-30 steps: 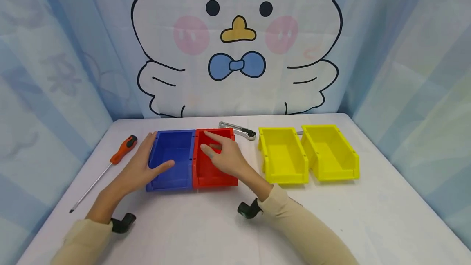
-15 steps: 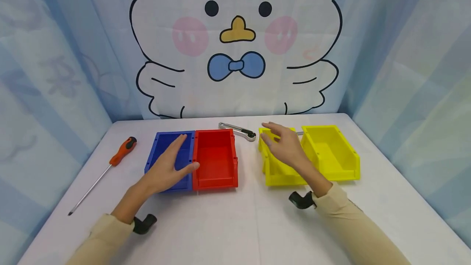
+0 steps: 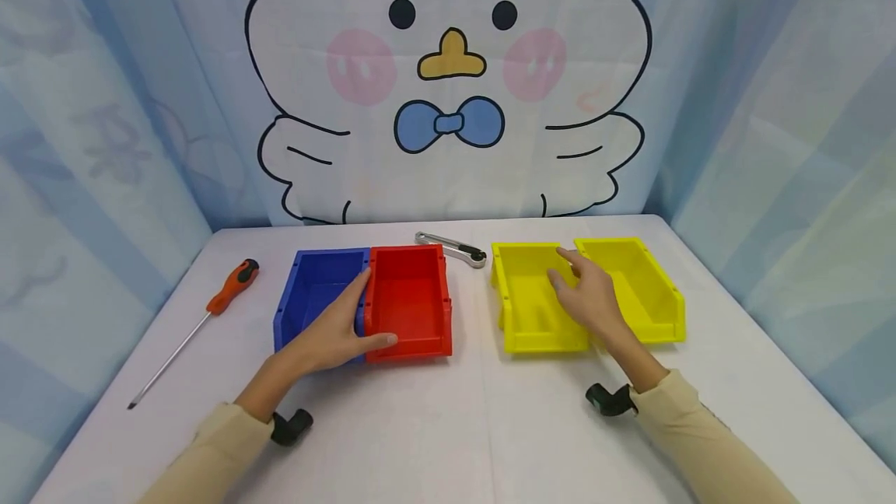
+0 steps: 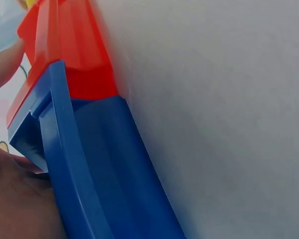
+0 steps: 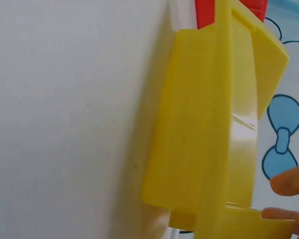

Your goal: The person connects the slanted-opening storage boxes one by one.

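A blue storage bin (image 3: 311, 286) and a red storage bin (image 3: 414, 298) stand side by side, left of the table's middle. Over the wall they share reaches my left hand (image 3: 330, 337), its fingers extended and the thumb spread over the red bin's front. Farther right are a left yellow bin (image 3: 525, 298) and a right yellow bin (image 3: 640, 290). My right hand (image 3: 593, 298) hovers around the left yellow bin's right wall, fingers loosely bent and thumb apart. In the right wrist view, a finger (image 5: 281, 214) is close to that yellow wall; contact is unclear.
A screwdriver (image 3: 225, 295) with an orange and black handle lies at the left. Behind the red bin, a ratchet wrench (image 3: 458, 250) lies near the table's back edge. Patterned curtains (image 3: 791, 177) enclose the table (image 3: 448, 434) at the back and sides.
My right hand has left the red bin and moved right to the yellow bins. My left hand has shifted right from the blue bin's left side to the blue-red wall. The bins barely moved.
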Motion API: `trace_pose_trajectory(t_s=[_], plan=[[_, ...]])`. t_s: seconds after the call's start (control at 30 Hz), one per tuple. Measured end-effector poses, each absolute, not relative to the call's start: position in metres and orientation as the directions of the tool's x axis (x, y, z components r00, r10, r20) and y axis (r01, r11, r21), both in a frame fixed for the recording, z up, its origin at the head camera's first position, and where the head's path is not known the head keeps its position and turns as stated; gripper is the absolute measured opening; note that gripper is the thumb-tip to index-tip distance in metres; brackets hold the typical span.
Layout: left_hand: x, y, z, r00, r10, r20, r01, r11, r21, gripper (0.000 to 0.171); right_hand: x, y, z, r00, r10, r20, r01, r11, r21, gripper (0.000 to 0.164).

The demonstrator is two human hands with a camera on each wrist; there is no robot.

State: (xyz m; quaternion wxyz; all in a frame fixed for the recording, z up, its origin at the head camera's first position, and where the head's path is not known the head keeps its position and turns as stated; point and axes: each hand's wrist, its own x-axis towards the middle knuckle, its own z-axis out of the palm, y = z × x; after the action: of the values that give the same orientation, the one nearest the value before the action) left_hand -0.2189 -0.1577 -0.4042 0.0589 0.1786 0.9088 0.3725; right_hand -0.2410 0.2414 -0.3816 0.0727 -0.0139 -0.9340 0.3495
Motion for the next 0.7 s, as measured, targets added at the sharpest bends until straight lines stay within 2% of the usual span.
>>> trace_pose_trajectory(t_s=[0.4, 0.7], plan=[[-0.223, -0.162, -0.409, -0.926, 0.377, 0.013, 0.281, 0.666, 0.691, 0.126, -0.241, 0.239, -0.4, -0.99, 0.137, 0.042, 0.065, 0.69, -0.721, 0.066], [-0.226, -0.165, -0.409, -0.922, 0.386, 0.016, 0.291, 0.668, 0.685, 0.127, -0.241, 0.24, -0.401, -0.991, 0.136, 0.017, 0.076, 0.648, -0.758, 0.069]])
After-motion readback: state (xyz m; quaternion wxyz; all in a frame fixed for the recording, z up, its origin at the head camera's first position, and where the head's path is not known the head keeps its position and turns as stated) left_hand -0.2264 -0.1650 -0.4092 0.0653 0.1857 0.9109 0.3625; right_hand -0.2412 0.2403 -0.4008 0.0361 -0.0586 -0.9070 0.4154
